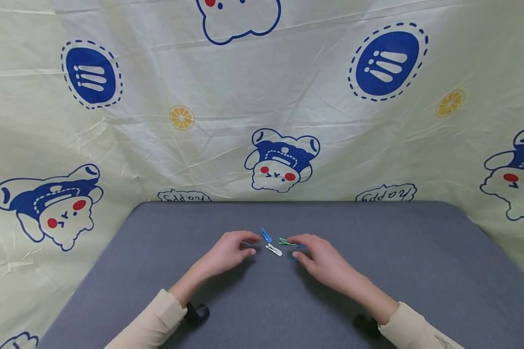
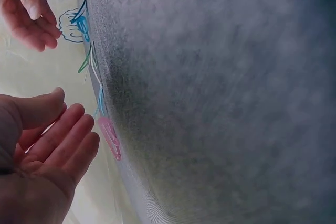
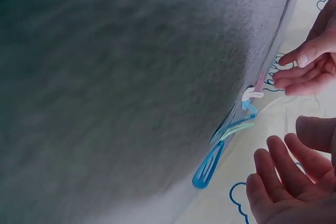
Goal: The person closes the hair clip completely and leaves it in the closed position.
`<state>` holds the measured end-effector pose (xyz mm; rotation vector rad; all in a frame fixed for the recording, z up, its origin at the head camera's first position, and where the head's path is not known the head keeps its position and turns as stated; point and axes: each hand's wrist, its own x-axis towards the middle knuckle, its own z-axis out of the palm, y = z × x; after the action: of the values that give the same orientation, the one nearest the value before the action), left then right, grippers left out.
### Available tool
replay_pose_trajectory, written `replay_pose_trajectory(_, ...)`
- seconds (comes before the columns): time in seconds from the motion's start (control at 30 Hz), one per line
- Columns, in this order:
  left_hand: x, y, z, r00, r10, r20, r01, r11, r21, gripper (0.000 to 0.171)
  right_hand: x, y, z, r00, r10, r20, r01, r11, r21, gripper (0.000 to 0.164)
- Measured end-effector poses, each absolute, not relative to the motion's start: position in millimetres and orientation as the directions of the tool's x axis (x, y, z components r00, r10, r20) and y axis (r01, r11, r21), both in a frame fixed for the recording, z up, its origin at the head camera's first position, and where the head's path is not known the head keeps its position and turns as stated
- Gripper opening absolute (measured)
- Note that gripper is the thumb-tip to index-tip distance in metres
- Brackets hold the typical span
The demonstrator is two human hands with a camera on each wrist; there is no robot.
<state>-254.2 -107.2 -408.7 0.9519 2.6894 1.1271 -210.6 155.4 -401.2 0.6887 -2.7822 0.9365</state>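
Observation:
Small plastic clothes pegs lie in a loose group on the grey table (image 1: 262, 310). In the head view a blue peg (image 1: 266, 236) and a white peg (image 1: 273, 250) sit between the hands, and a green peg (image 1: 285, 241) is near the right fingertips. My left hand (image 1: 229, 249) hovers left of the group with relaxed fingers, holding nothing. The left wrist view shows a pink peg (image 2: 109, 136) close by its fingers. On the other side my right hand (image 1: 327, 261) is also empty and partly covers darker blue pegs. A blue peg (image 3: 207, 167) lies nearest it in the right wrist view.
Behind the far table edge hangs a pale cloth (image 1: 227, 87) printed with blue cartoon figures and orange slices. A dark strap device (image 1: 196, 314) sits at the left wrist, and another (image 1: 367, 325) at the right wrist.

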Motion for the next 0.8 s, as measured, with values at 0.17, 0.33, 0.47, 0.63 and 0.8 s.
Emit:
replay_pose_trajectory(0.17, -261.6, -105.0, -409.6, -0.802, 0.576, 0.155, 0.504, 0.517, 0.692, 0.028, -216.6, 147.3, -403.3, -0.906, -0.366, 0.213, -0.417, 0.689, -0.592, 0.028)
replay_pose_trajectory(0.33, -268.6, -102.8, -412.0, -0.803, 0.579, 0.137, 0.493, 0.519, 0.698, 0.025, -222.1, 141.3, -406.4, -0.911, -0.364, 0.195, -0.404, 0.692, -0.598, 0.024)
replay_pose_trajectory(0.47, -273.5, -101.3, -413.5, -0.804, 0.583, 0.120, 0.486, 0.528, 0.696, 0.023, -225.8, 137.0, -407.4, -0.917, -0.361, 0.169, -0.386, 0.701, -0.600, 0.024)
replay_pose_trajectory(0.63, -278.7, -100.5, -414.7, -0.798, 0.596, 0.090, 0.475, 0.530, 0.703, 0.022, -231.2, 132.6, -408.9, -0.908, -0.391, 0.152, -0.398, 0.689, -0.606, 0.023)
replay_pose_trajectory(0.8, -282.8, -98.9, -413.9, -0.796, 0.602, 0.069, 0.466, 0.535, 0.705, 0.021, -236.5, 131.0, -409.9, -0.891, -0.423, 0.163, -0.430, 0.675, -0.599, 0.020)
